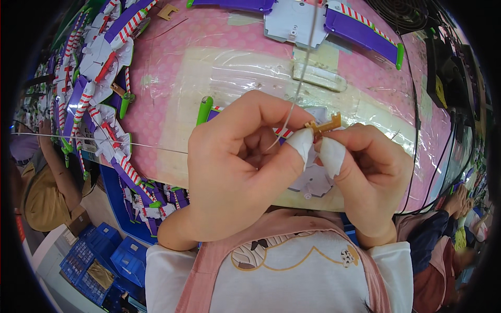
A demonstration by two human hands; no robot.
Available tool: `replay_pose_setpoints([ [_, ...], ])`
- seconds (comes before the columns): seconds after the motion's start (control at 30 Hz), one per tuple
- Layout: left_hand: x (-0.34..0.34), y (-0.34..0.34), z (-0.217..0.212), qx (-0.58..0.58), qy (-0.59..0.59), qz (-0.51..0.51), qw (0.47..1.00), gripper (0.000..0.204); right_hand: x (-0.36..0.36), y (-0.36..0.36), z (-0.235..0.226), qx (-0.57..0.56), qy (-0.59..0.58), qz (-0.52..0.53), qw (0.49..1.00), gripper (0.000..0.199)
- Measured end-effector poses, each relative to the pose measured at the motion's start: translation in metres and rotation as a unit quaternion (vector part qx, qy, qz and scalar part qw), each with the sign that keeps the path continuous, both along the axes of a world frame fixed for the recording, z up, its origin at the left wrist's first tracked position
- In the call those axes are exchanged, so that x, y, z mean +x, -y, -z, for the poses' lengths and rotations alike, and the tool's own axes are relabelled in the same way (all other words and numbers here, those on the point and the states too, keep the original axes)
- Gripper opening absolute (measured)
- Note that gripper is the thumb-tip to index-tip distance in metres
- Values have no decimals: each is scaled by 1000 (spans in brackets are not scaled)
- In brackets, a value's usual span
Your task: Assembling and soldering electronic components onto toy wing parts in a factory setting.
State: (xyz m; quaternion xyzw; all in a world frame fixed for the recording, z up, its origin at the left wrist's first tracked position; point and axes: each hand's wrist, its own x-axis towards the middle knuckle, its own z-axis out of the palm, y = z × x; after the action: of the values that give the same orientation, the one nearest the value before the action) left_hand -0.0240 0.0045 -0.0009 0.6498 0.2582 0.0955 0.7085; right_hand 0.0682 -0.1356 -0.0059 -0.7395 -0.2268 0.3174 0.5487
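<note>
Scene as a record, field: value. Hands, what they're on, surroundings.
left hand: left hand, thumb and index at one end of a small tan notched flat piece
right hand: right hand, thumb and index pinching the same piece
thumbs: white wrap on each
beneath hands: white plastic part, partly hidden
far side: white-and-purple winged plastic assembly
left side: heap of similar purple, white and green assemblies
surface: pink worktop under transparent film
</note>
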Motion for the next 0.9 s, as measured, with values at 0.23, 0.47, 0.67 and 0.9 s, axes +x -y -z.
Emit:
replay_pose_setpoints([
  [0.23, 0, -2, 4, -60, 29, -2, 998, 18, 0, -2, -1, 12, -30, 14, 999, 12],
  [0.47, 1, -6, 4, -93, 25, 4, 995, 18, -1, -3, 0, 12, -33, 19, 999, 13],
  [0.67, -1, -7, 2, -28, 11, 23, 999, 16, -2, -4, -1, 8, -32, 17, 999, 12],
  [0.9, -2, -5, -6, 129, -9, 55, 990, 15, -2, -6, 7, 69, -4, 26, 997, 8],
])
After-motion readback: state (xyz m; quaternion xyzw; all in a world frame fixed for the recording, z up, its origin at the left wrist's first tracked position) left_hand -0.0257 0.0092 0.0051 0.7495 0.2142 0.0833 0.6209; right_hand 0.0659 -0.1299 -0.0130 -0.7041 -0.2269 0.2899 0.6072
